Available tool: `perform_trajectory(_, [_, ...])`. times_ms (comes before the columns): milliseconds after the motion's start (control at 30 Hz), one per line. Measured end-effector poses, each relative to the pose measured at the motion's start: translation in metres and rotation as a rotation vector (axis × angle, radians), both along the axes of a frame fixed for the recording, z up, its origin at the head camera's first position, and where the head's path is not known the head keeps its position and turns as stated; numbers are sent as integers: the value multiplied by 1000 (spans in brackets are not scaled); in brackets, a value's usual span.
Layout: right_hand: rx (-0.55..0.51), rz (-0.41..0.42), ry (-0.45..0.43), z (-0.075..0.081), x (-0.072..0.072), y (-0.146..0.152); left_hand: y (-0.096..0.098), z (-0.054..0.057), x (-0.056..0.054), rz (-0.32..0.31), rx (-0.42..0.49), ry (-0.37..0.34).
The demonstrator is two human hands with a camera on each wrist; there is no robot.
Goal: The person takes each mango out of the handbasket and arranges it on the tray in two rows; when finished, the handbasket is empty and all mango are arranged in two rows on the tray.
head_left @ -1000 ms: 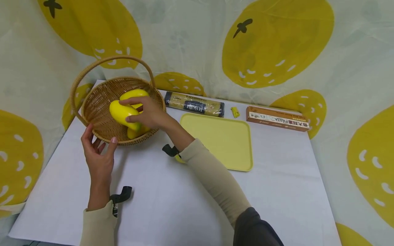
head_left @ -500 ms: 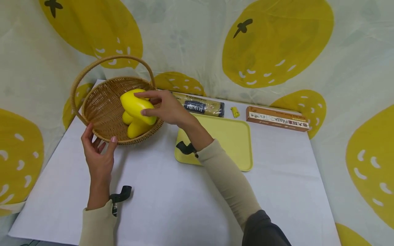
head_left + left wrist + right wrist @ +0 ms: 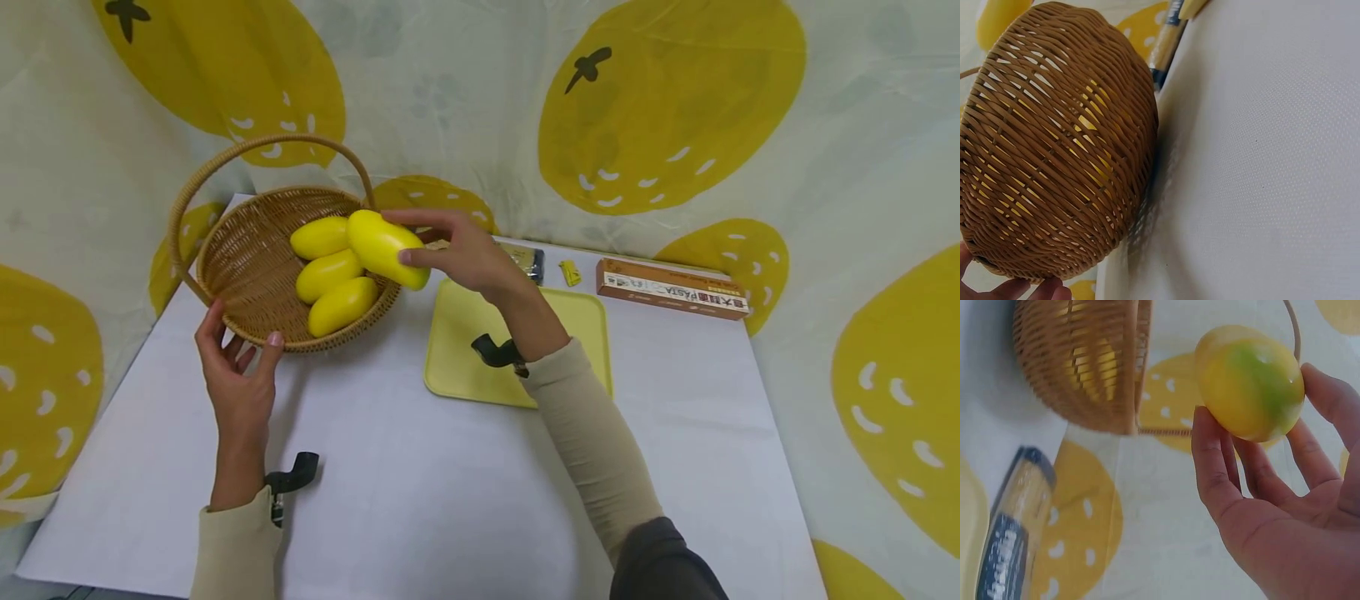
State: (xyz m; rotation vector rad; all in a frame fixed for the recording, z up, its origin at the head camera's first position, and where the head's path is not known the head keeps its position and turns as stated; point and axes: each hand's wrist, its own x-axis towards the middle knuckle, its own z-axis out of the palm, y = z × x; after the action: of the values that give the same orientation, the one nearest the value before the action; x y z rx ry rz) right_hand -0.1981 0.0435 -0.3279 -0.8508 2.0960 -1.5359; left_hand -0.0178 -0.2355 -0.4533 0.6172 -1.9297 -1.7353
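Note:
My right hand (image 3: 471,254) pinches a yellow mango (image 3: 384,248) between thumb and fingers, in the air by the basket's right rim. A greenish end of this mango (image 3: 1249,387) faces the right wrist camera. Three more yellow mangoes (image 3: 330,277) lie side by side in the wicker basket (image 3: 247,267), which has a tall arched handle. At the basket's near left rim, my left hand (image 3: 240,387) grips the edge with the thumb over it. The left wrist view has the woven underside of the basket (image 3: 1066,144) tilted up, with fingertips (image 3: 1044,290) at its lower edge.
Below the right forearm lies a yellow tray (image 3: 480,358). Behind it is a spaghetti packet (image 3: 532,260), partly hidden by my right hand. A small yellow wrapper (image 3: 570,272) and a brown pasta box (image 3: 672,289) sit farther right on the white table (image 3: 420,492), against a patterned curtain.
My right hand has lifted the mango out of the basket and carried it to the right, past the rim. The other mangoes have come into view. My left hand stays on the rim.

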Motion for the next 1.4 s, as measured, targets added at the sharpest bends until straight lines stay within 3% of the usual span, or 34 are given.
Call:
perform_trajectory(300, [-54,20,-70,-5,-12,38,-1,0,1,5,5,-2])
perform_trajectory(500, [-49,6,-114,-17,-21,62,-2,1,1,2,-8,-12])
perform_trajectory(767, [-47,-51,-208,-47,-34,91,-2,2,1,2,-16,-19])
perform_trajectory(1167, [-22,-123,-338,-107,-53,109,-4,0,-1,6,-15,-5])
perform_trajectory(1400, [25,-101,-360,-124,-54,109,-4,-3,-2,-1,1,26])
